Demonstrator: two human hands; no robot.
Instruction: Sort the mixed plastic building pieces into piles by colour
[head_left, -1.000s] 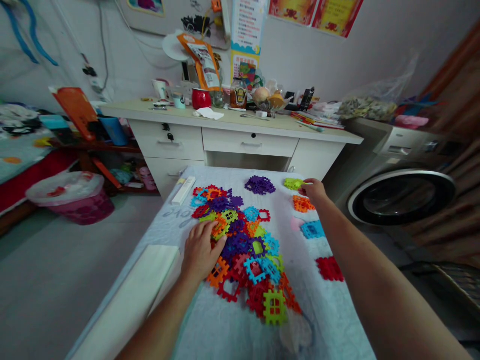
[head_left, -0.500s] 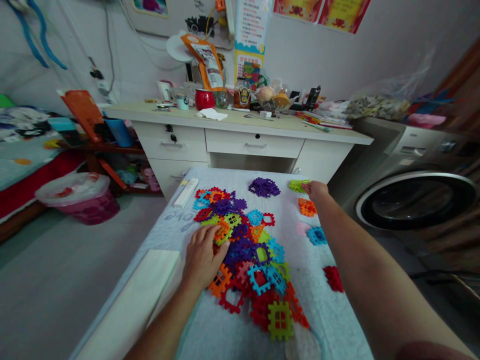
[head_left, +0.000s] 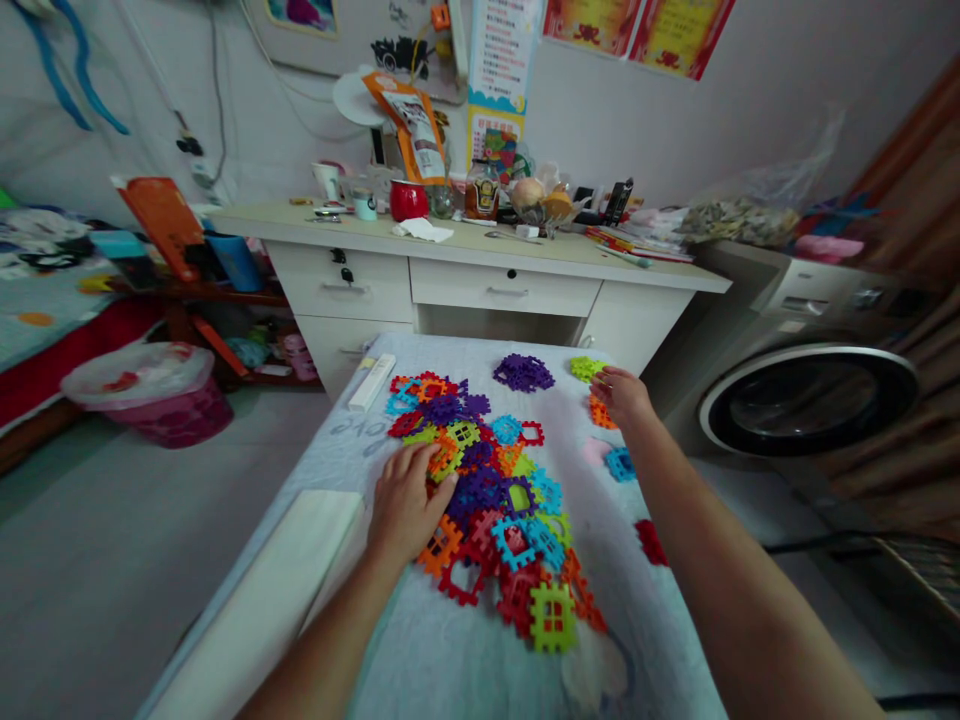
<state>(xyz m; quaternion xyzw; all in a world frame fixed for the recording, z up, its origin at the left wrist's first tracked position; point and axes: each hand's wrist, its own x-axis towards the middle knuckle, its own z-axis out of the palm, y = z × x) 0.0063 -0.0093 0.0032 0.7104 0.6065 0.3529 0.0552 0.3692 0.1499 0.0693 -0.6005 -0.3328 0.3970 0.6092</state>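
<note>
A mixed heap of toothed plastic building tiles (head_left: 480,490) in purple, red, orange, blue and green lies along the middle of the cloth. My left hand (head_left: 409,500) rests on its left side, fingers spread over orange and yellow-green tiles. My right hand (head_left: 621,392) hovers at the far right with slightly blurred fingers apart and nothing visible in them. Just left of it sits a small stack of green tiles (head_left: 586,368). Orange tiles (head_left: 600,412) show partly beneath the hand. Nearer me along the right edge are blue tiles (head_left: 620,463) and red tiles (head_left: 649,541), partly behind my forearm.
Purple tiles (head_left: 523,373) form a pile at the far end of the cloth-covered table (head_left: 450,670). Long white boxes (head_left: 277,590) line its left side. Beyond stands a white desk (head_left: 510,270) with jars and papers; a washing machine (head_left: 787,330) is at right.
My right hand has drawn back slightly from the green tiles, and its fingers have spread. The left hand stays on the heap. The view has shifted a little.
</note>
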